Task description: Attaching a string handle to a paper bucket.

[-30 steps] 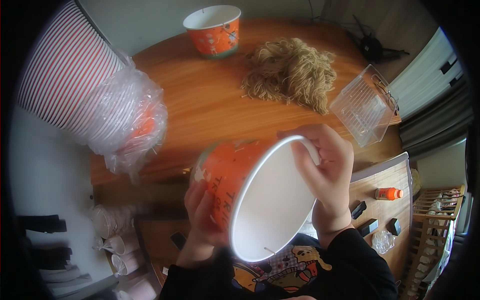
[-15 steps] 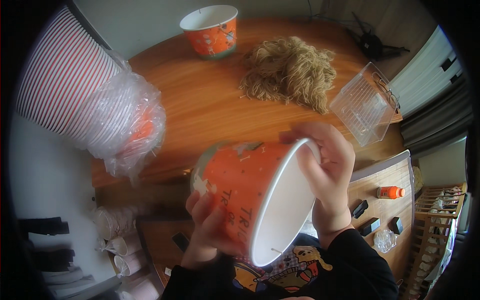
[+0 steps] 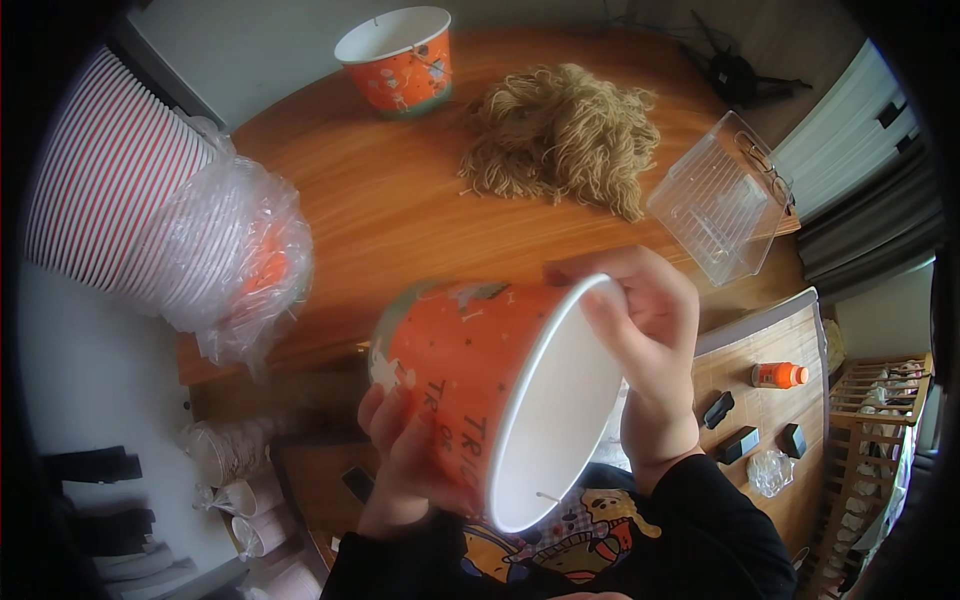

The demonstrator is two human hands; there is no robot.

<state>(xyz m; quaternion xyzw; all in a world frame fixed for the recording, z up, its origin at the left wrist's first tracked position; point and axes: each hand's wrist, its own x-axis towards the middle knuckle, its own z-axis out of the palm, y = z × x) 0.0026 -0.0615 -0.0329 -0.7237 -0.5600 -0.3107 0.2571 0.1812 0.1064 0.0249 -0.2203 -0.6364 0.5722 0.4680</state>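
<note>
An orange paper bucket (image 3: 465, 355) with a white inside and white rim is tipped on its side in front of me, its mouth facing right and toward me. My left hand (image 3: 398, 450) is closed around its lower left side. At the upper rim my right hand (image 3: 655, 350) pinches the wall, thumb inside and fingers outside, partly hidden behind it. A short cord end (image 3: 548, 497) pokes through inside the lower rim. Whether the right fingers also hold a cord cannot be seen. A pile of tan cords (image 3: 565, 135) lies beyond on the wooden table (image 3: 370, 225).
A similar bucket (image 3: 400, 80) with a cord handle stands at the far left. Nested buckets (image 3: 115, 180) in plastic lie at left. At right are a clear plastic box (image 3: 715, 205), eyeglasses (image 3: 765, 170), a black router-like device (image 3: 740, 75) and an orange bottle (image 3: 780, 375).
The bucket and both hands have shifted slightly left in view, along with the whole scene. Both hands keep their hold on the bucket.
</note>
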